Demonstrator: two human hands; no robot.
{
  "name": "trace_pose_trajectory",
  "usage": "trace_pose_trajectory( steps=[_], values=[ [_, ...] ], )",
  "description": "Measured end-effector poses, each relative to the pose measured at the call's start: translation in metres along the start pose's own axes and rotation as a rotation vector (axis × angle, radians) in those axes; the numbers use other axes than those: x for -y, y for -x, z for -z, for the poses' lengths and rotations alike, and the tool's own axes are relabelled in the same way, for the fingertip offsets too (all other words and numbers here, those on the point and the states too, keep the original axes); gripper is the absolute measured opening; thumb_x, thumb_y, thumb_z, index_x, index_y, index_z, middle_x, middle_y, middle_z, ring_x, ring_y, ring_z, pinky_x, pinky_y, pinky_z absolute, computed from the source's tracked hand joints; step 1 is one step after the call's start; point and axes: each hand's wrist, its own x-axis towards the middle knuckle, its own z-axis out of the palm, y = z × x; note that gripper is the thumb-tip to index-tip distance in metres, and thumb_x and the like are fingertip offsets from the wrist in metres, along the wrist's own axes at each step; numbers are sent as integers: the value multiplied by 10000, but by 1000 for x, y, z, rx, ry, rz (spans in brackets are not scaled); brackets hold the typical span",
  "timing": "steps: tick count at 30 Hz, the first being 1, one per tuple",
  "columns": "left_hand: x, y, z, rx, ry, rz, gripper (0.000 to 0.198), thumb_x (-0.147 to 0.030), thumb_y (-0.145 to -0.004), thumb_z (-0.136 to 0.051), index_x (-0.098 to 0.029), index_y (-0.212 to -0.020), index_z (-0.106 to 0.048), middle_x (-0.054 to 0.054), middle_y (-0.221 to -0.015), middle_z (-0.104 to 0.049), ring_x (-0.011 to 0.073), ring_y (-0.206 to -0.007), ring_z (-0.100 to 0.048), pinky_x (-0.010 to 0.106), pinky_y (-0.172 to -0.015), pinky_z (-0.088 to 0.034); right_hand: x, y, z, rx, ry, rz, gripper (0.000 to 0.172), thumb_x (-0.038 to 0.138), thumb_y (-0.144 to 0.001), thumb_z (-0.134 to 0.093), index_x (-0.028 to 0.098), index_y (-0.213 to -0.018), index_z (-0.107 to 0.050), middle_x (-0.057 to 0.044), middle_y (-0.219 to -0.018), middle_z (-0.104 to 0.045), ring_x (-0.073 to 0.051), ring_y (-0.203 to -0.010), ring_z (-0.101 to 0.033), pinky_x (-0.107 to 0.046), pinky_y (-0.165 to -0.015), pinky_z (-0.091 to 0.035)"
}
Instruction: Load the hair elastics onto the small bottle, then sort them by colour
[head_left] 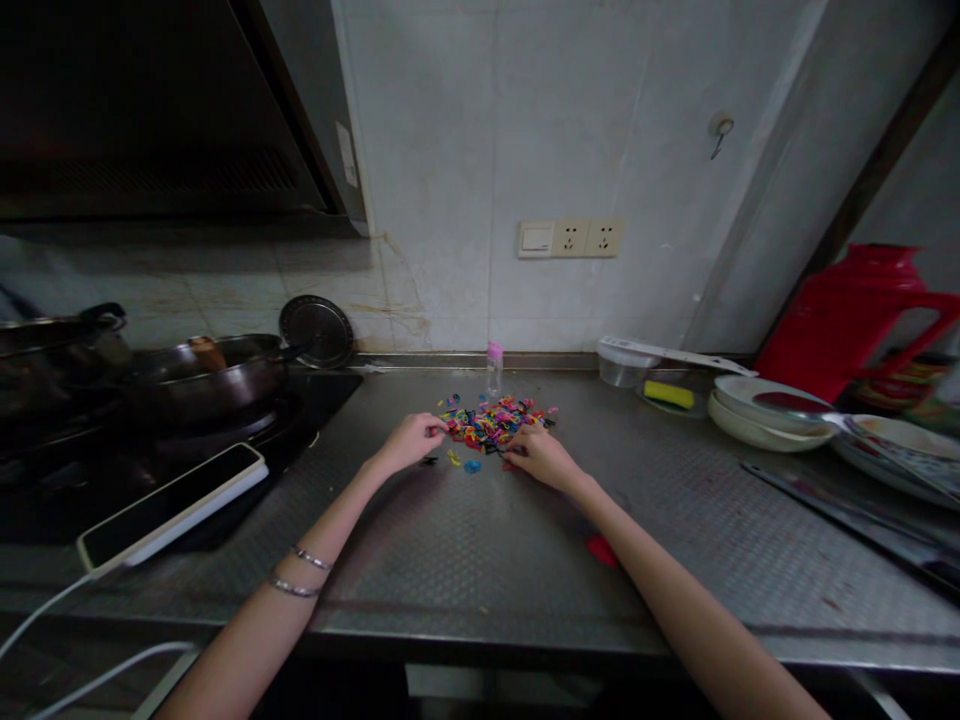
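A pile of small multicoloured pieces (491, 420) lies on the metal counter (465, 570). At the pile's left edge, my left hand (414, 441) has its fingers pinched; what they hold is too small to name. My right hand (541, 455) is at the right front of the pile, fingertips together on something dark and small that I cannot make out. Just behind the pile stands a clear bottle with a pink cap (494, 370). Blue pieces (472, 467) and yellow pieces (454, 458) lie loose between my hands, and a black piece (428, 461) sits near my left hand.
To the left are a phone with a power bank (172, 505), a cable and a pan (202, 385) on the stove. On the right are a yellow sponge (669, 395), a plastic tub (625, 366), stacked bowls (765, 425), a knife (840, 515) and a red thermos (840, 325). Something red (601, 550) lies beside my right forearm.
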Motion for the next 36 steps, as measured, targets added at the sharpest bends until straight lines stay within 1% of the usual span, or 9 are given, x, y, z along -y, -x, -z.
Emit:
trace_pose_trajectory(
  steps=[6,10,13,15,18,22,26,31,36],
  values=[
    [10,-2,0,-29,57,-5,249,-234,-740,-504,-136,-892,-676,65,-860,-665,147,-720,-581,238,-680,-434,1,0,-1,5,31,19,124,248,-762,-555,180,-752,-658,-62,-826,-589,-192,-881,-500,-292,-787,-388],
    [22,-3,-3,-37,142,18,268,-285,-761,-493,-126,-881,-673,74,-876,-678,163,-759,-603,257,-728,-447,0,-1,-2,-5,11,33,109,186,-758,-533,166,-724,-635,-62,-814,-585,-185,-867,-502,-293,-794,-383],
    [31,-3,-3,-43,166,50,278,-302,-765,-483,-123,-852,-677,77,-860,-685,175,-775,-612,268,-739,-451,0,-5,-1,-32,-35,48,105,185,-754,-531,157,-725,-628,-63,-821,-588,-174,-843,-512,-290,-787,-385],
    [37,-3,-2,-45,170,74,273,-298,-759,-484,-122,-836,-678,78,-850,-687,180,-777,-615,274,-743,-452,5,-11,1,-64,-72,70,116,189,-759,-525,155,-718,-628,-62,-813,-596,-169,-832,-520,-285,-781,-387],
    [44,-3,-2,-49,181,106,272,-297,-752,-489,-116,-833,-675,82,-846,-688,185,-781,-619,279,-748,-453,21,-28,2,-86,-115,131,131,182,-762,-522,155,-698,-633,-57,-790,-615,-162,-815,-532,-275,-776,-389],
    [53,-4,-3,-90,187,142,253,-280,-742,-498,-119,-830,-672,78,-853,-689,184,-789,-622,277,-755,-454,47,-56,-10,-9,-143,239,136,141,-742,-529,150,-690,-654,-43,-757,-633,-140,-769,-544,-247,-763,-386],
    [58,-5,-3,-140,214,189,233,-237,-731,-500,-108,-826,-670,87,-849,-688,180,-783,-626,270,-755,-461,64,-77,-34,90,-110,233,135,114,-716,-538,142,-683,-666,-47,-741,-633,-140,-759,-543,-234,-735,-390],
    [57,-5,-4,-163,236,178,227,-198,-729,-500,-104,-856,-663,86,-844,-688,174,-775,-626,271,-750,-466,74,-83,-52,97,-53,219,126,132,-736,-547,136,-760,-670,-77,-853,-608,-159,-860,-537,-249,-786,-388],
    [56,-5,-5,-147,231,166,220,-193,-730,-505,-105,-855,-664,85,-849,-687,169,-777,-627,267,-753,-466,79,-81,-51,111,-66,230,117,169,-753,-563,151,-778,-676,-80,-898,-599,-159,-894,-538,-250,-798,-398]
  ],
)
